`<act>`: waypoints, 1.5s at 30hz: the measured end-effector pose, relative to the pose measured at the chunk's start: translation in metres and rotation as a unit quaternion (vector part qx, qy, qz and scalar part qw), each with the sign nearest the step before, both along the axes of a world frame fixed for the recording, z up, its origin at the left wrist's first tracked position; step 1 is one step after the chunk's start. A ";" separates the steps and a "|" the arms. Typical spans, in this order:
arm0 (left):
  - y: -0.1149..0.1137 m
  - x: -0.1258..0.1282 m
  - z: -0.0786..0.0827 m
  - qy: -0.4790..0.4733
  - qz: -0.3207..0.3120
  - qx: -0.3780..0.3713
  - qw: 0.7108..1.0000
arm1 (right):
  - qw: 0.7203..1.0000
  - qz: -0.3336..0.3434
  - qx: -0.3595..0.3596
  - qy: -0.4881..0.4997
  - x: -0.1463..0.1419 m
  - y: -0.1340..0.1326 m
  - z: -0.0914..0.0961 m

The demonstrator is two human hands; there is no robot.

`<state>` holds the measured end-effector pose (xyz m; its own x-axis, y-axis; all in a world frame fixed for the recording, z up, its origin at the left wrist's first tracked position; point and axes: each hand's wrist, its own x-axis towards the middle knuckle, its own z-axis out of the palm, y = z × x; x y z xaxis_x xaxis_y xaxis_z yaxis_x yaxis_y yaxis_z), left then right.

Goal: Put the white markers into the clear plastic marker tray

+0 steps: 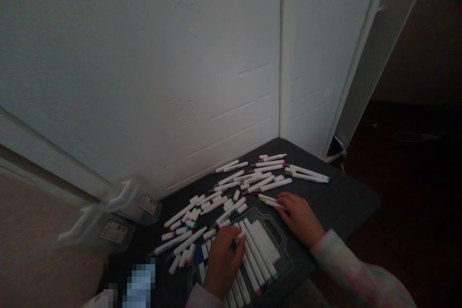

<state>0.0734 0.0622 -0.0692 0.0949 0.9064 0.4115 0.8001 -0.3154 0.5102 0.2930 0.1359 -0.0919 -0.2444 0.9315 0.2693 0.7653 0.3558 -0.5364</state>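
Observation:
My right hand (pixel 301 217) has its fingers closed on slim white markers (pixel 273 201), one with a green end, at the right of a loose pile. Lower down, my left hand (pixel 224 261) is curled over a row of white markers (pixel 254 255) lying side by side. Its thumb and fingers come together near their upper ends; what they grip is hidden. The row lies on a clear plastic case (pixel 287 255) with a white label. Many loose markers and caps (pixel 216 202) are scattered beyond both hands.
The dark table (pixel 346 202) stands against a white panel (pixel 231 82) with embossed hearts. Two clear plastic bins (pixel 119 233) stand at its left edge. A blurred pale blue object (pixel 140 284) is at lower left. Dark floor (pixel 407 178) lies to the right.

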 end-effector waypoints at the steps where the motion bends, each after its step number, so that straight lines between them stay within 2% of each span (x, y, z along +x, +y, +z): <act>1: 0.000 0.000 0.001 -0.006 -0.001 -0.002 1.000 | 1.000 -0.003 0.002 0.009 0.001 0.000 0.000; 7: -0.001 0.003 0.003 -0.038 0.002 -0.008 0.999 | 0.995 -0.067 0.012 0.072 0.003 -0.001 -0.005; 12: -0.007 -0.004 0.015 -0.084 0.060 -0.009 0.995 | 0.987 -0.098 0.018 0.125 0.002 -0.004 -0.001; 16: -0.015 -0.031 0.037 -0.148 0.132 -0.028 0.980 | 0.980 -0.028 0.016 0.195 -0.009 0.006 0.024; 20: -0.011 -0.059 0.048 -0.151 0.177 -0.048 0.971 | 0.974 0.034 0.061 0.214 -0.041 0.033 0.050; 22: -0.003 -0.065 0.045 -0.120 0.174 -0.066 0.975 | 0.973 0.061 0.064 0.213 -0.060 0.045 0.054; 25: 0.012 -0.068 0.034 -0.066 0.149 -0.088 0.983 | 0.970 0.092 0.070 0.215 -0.078 0.052 0.046; 29: 0.031 -0.068 0.019 -0.006 0.113 -0.104 0.988 | 0.967 0.117 0.075 0.212 -0.079 0.052 0.030; 32: 0.037 -0.069 0.017 0.026 0.093 -0.100 0.990 | 0.967 0.108 0.082 0.215 -0.074 0.053 0.027; 35: 0.029 -0.073 0.023 0.053 0.091 -0.080 0.991 | 0.967 0.096 0.093 0.219 -0.073 0.055 0.029; 39: -0.001 -0.079 0.032 0.075 0.125 -0.046 0.988 | 0.967 0.087 0.102 0.218 -0.073 0.055 0.031; 45: -0.046 -0.075 0.024 0.096 0.163 -0.044 0.981 | 0.971 0.086 0.096 0.202 -0.074 0.055 0.028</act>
